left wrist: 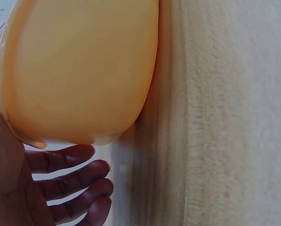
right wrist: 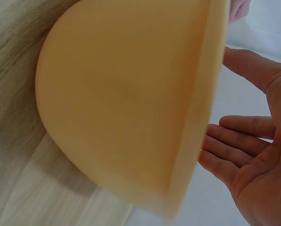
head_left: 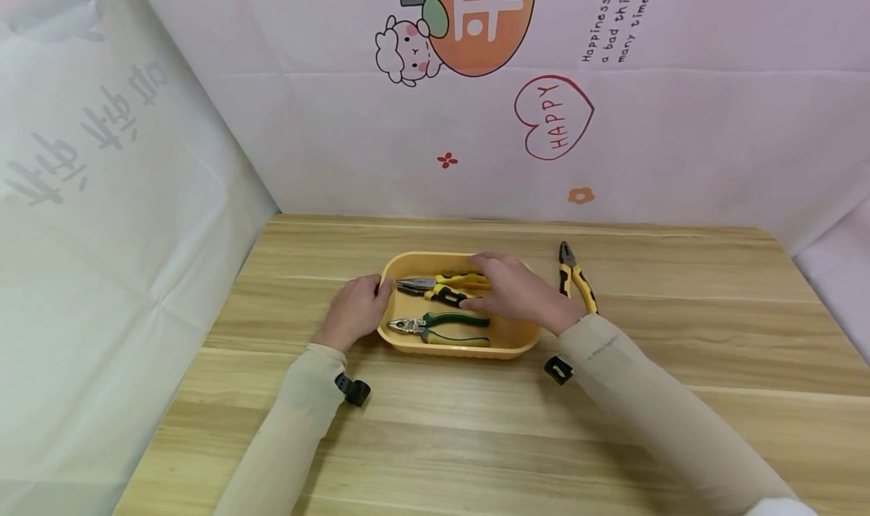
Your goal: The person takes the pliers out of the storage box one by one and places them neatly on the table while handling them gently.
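A yellow plastic basket (head_left: 503,353) sits on the wooden table. Inside it lie needle-nose pliers (head_left: 420,282) with yellow handles, black-and-yellow pliers (head_left: 445,295) and green-handled combination pliers (head_left: 438,319). My left hand (head_left: 356,310) holds the basket's left end, thumb at the rim and fingers along the outer wall in the left wrist view. Over the basket's right end reaches my right hand (head_left: 518,289), fingers extended and thumb apart, close to the handles of the black-and-yellow pliers. The right wrist view shows the right palm (right wrist: 267,174) with nothing in it, past the basket rim.
Another pair of yellow-and-black pliers (head_left: 567,255) lies on the table right of the basket, partly behind the right forearm. A printed white cloth (head_left: 381,138) hangs along the table's back edge, with more white cloth (head_left: 136,274) at the left.
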`<state>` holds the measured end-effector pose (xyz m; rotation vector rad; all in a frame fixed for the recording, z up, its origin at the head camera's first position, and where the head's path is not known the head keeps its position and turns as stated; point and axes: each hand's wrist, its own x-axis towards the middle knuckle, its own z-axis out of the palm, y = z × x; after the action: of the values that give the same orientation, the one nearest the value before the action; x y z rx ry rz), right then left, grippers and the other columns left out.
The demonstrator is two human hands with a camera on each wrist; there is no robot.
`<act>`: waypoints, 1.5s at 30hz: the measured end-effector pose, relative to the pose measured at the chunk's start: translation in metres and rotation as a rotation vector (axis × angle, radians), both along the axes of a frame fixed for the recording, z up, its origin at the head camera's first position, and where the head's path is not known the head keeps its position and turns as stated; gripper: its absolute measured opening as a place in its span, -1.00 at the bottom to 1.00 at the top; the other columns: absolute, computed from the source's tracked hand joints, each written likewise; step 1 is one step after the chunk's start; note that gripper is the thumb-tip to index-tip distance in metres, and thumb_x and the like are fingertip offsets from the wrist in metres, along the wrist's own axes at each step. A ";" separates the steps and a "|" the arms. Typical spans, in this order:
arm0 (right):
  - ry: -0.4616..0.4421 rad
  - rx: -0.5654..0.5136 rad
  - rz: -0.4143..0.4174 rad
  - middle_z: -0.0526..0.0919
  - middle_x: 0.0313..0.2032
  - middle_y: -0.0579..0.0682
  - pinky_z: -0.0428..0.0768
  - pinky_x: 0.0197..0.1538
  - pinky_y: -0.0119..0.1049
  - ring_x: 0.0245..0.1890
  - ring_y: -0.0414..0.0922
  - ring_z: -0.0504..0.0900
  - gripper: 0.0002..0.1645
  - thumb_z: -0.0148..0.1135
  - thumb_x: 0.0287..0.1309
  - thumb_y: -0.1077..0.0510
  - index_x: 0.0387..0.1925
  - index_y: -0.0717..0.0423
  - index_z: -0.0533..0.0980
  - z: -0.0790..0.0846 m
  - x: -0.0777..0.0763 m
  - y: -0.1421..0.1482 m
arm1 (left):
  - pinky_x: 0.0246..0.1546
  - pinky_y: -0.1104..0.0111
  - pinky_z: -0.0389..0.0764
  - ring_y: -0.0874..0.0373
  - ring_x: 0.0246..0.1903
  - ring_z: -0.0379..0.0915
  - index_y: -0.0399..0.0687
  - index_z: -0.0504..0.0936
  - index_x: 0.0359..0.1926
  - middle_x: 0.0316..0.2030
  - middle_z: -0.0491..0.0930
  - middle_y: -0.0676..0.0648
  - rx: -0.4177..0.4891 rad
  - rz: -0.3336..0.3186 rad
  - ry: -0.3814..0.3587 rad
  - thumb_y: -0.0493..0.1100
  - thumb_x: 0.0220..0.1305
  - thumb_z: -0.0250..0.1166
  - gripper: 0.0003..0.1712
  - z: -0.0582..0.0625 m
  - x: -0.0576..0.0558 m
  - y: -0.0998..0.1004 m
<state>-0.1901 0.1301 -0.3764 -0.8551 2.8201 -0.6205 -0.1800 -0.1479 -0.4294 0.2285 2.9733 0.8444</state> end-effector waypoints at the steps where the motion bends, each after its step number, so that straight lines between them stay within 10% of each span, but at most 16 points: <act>1: 0.000 0.009 0.003 0.49 0.29 0.27 0.44 0.29 0.06 0.30 0.19 0.47 -0.09 0.50 0.17 -0.09 0.36 0.35 0.37 0.000 -0.001 -0.001 | -0.54 0.26 0.32 0.06 -0.61 0.32 -0.06 0.42 -0.49 -0.60 0.39 -0.07 -0.001 -0.001 0.001 0.04 0.62 -0.09 -0.50 0.000 0.000 0.000; 45: -0.142 0.076 0.010 0.65 0.08 0.19 0.63 -0.01 -0.09 -0.06 0.00 0.64 -0.28 0.61 0.00 0.20 0.20 0.34 0.53 -0.011 -0.020 -0.023 | -0.55 0.26 0.32 0.05 -0.63 0.31 -0.07 0.43 -0.48 -0.60 0.39 -0.07 0.015 -0.003 0.001 0.06 0.63 -0.10 -0.49 -0.002 0.000 -0.001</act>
<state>-0.2102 0.1074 -0.3876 -0.7795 2.6920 -0.5452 -0.1803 -0.1485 -0.4310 0.2344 2.9675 0.8665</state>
